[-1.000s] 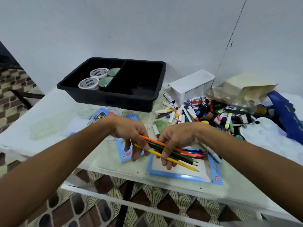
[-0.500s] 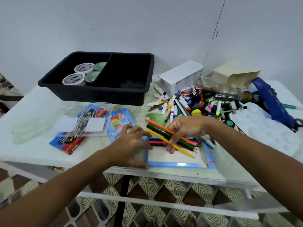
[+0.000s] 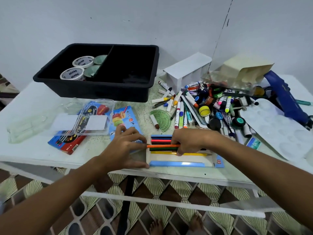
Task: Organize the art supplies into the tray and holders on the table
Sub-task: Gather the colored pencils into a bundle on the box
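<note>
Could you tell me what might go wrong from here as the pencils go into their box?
The right hand grips several coloured pencils at once over the open pencil box; loose ones could roll out. The box sits near the table edge, steadied only by the left hand, so a push might slide it off.

Plain pale wall (image 3: 118, 19) behind, scuffed with small marks; thin dark crack (image 3: 221, 29) running down at right. White table (image 3: 30, 150) with speckled top, white rail (image 3: 152, 200) and dark leg (image 3: 126, 204) beneath. Tiled floor (image 3: 177, 187) in brown diamonds and cream fan shapes. Soft, even light.
</note>
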Tool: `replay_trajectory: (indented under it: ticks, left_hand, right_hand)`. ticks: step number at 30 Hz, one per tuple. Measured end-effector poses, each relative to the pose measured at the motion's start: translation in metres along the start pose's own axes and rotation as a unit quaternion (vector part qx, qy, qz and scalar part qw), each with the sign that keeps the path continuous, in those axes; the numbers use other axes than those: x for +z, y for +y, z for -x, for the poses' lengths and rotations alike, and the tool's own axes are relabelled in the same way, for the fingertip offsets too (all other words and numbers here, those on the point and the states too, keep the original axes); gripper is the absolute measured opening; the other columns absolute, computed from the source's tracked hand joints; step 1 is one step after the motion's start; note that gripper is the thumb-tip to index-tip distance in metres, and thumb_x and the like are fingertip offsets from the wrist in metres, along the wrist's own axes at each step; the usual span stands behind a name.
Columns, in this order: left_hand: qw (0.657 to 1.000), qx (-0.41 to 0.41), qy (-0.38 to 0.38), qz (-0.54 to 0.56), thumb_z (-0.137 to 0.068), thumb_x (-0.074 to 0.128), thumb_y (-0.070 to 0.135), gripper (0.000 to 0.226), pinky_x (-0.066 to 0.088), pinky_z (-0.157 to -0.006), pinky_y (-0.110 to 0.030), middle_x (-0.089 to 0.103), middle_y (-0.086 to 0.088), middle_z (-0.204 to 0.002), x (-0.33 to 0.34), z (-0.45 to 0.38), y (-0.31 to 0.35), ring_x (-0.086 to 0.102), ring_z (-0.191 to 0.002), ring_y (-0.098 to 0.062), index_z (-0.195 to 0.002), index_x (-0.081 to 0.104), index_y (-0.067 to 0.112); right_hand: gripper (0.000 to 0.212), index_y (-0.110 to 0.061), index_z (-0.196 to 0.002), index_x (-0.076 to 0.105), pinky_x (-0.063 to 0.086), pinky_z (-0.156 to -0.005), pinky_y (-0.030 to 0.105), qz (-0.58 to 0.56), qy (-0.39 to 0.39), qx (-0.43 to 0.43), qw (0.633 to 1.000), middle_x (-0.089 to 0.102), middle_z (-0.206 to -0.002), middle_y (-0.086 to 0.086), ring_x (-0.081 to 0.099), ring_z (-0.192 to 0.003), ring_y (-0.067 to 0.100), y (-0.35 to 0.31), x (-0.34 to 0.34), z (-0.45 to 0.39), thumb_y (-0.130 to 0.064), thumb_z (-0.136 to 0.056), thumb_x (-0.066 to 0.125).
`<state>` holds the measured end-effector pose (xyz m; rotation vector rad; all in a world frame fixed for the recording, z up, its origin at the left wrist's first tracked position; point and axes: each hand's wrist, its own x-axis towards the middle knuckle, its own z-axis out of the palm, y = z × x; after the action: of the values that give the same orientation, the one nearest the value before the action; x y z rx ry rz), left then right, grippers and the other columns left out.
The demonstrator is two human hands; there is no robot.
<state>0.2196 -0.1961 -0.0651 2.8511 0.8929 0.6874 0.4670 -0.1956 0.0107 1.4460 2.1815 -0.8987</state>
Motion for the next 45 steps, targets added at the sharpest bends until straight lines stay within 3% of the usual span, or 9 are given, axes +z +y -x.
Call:
replay_trajectory:
  ticks: [5, 10, 17, 22, 26, 30, 34, 40, 45]
  left_hand:
    - [1.0, -0.007, -0.001, 0.007, -0.077, 0.058, 0.074, 0.06, 0.035, -0.087, -0.054, 0.066, 0.008, -0.104, 0.001, 0.001, -0.002, 0.052, -0.102, -0.016, -0.105, 0.075, 0.024]
    - [1.0, -0.004, -0.002, 0.012, -0.075, 0.061, 0.074, 0.059, 0.035, -0.087, -0.052, 0.066, 0.008, -0.102, 0.002, 0.0, -0.004, 0.053, -0.101, -0.015, -0.101, 0.075, 0.023]
    - [0.999, -0.006, -0.005, 0.038, -0.077, 0.058, 0.075, 0.062, 0.036, -0.085, -0.046, 0.067, 0.01, -0.098, 0.0, -0.005, -0.005, 0.052, -0.097, -0.011, -0.1, 0.076, 0.021]
    - [0.993, -0.042, 0.034, 0.109, -0.088, 0.06, 0.048, 0.037, 0.045, -0.072, -0.039, 0.067, 0.004, -0.086, -0.003, -0.028, 0.01, 0.056, -0.085, -0.012, -0.09, 0.076, 0.014]
    - [0.997, -0.004, -0.034, 0.073, -0.084, 0.058, 0.05, 0.037, 0.047, -0.072, -0.04, 0.067, 0.003, -0.097, 0.002, -0.052, 0.018, 0.055, -0.095, -0.016, -0.095, 0.076, 0.02]
    - [0.992, 0.038, -0.118, 0.023, -0.08, 0.052, 0.064, 0.047, 0.039, -0.076, -0.034, 0.064, 0.008, -0.1, 0.01, -0.061, 0.019, 0.053, -0.098, -0.012, -0.1, 0.075, 0.027]
    - [0.99, 0.059, -0.125, 0.006, -0.077, 0.06, 0.058, 0.041, 0.04, -0.073, -0.033, 0.063, 0.009, -0.094, 0.014, -0.061, 0.017, 0.056, -0.091, -0.011, -0.097, 0.076, 0.026]
    - [0.992, 0.054, -0.112, 0.006, -0.079, 0.057, 0.056, 0.045, 0.046, -0.072, -0.036, 0.067, 0.006, -0.092, 0.017, -0.062, 0.018, 0.061, -0.086, -0.013, -0.103, 0.074, 0.023]
    - [0.994, 0.048, -0.092, 0.014, -0.081, 0.054, 0.054, 0.04, 0.043, -0.067, -0.034, 0.064, 0.008, -0.086, 0.018, -0.062, 0.015, 0.058, -0.083, -0.013, -0.091, 0.076, 0.023]
  right_hand:
    - [0.022, -0.007, -0.102, 0.069, 0.053, -0.077, 0.039, 0.025, 0.067, 0.003, 0.997, 0.067, -0.094, 0.009, 0.063, -0.084, 0.025, 0.002, 0.0, -0.001, -0.017, -0.083, 0.073]
    - [0.039, -0.015, -0.118, 0.064, 0.053, -0.084, 0.039, 0.017, 0.083, -0.006, 0.996, 0.064, -0.107, 0.003, 0.061, -0.095, 0.022, 0.002, 0.002, 0.002, -0.016, -0.081, 0.076]
    - [0.021, -0.022, -0.1, 0.066, 0.039, -0.067, 0.027, 0.033, 0.19, -0.024, 0.981, 0.053, -0.084, -0.01, 0.053, -0.083, 0.015, 0.01, 0.009, 0.006, -0.018, -0.082, 0.073]
    - [0.013, -0.019, -0.099, 0.069, 0.042, -0.067, 0.025, -0.003, 0.254, -0.023, 0.967, 0.063, -0.085, -0.008, 0.06, -0.084, 0.012, 0.022, 0.006, 0.016, -0.018, -0.086, 0.069]
    - [0.021, -0.02, -0.105, 0.066, 0.048, -0.082, 0.03, -0.005, 0.221, -0.032, 0.975, 0.059, -0.101, -0.007, 0.055, -0.095, 0.011, 0.037, 0.004, 0.028, -0.026, -0.085, 0.072]
    - [0.032, -0.025, -0.108, 0.066, 0.037, -0.085, 0.03, 0.036, 0.198, -0.038, 0.979, 0.047, -0.105, -0.011, 0.044, -0.108, 0.011, 0.047, 0.018, 0.039, -0.041, -0.082, 0.073]
    - [0.046, -0.03, -0.116, 0.06, 0.03, -0.089, 0.034, 0.103, 0.201, -0.021, 0.974, 0.049, -0.111, -0.008, 0.039, -0.114, 0.012, 0.051, 0.03, 0.043, -0.057, -0.08, 0.067]
    - [0.04, -0.028, -0.12, 0.06, 0.031, -0.093, 0.036, 0.137, 0.222, -0.016, 0.965, 0.052, -0.116, -0.005, 0.041, -0.117, 0.015, 0.051, 0.034, 0.038, -0.044, -0.085, 0.067]
    - [0.037, -0.028, -0.123, 0.058, 0.028, -0.093, 0.035, 0.148, 0.257, -0.024, 0.955, 0.051, -0.12, -0.005, 0.041, -0.118, 0.016, 0.053, 0.034, 0.034, -0.037, -0.088, 0.065]
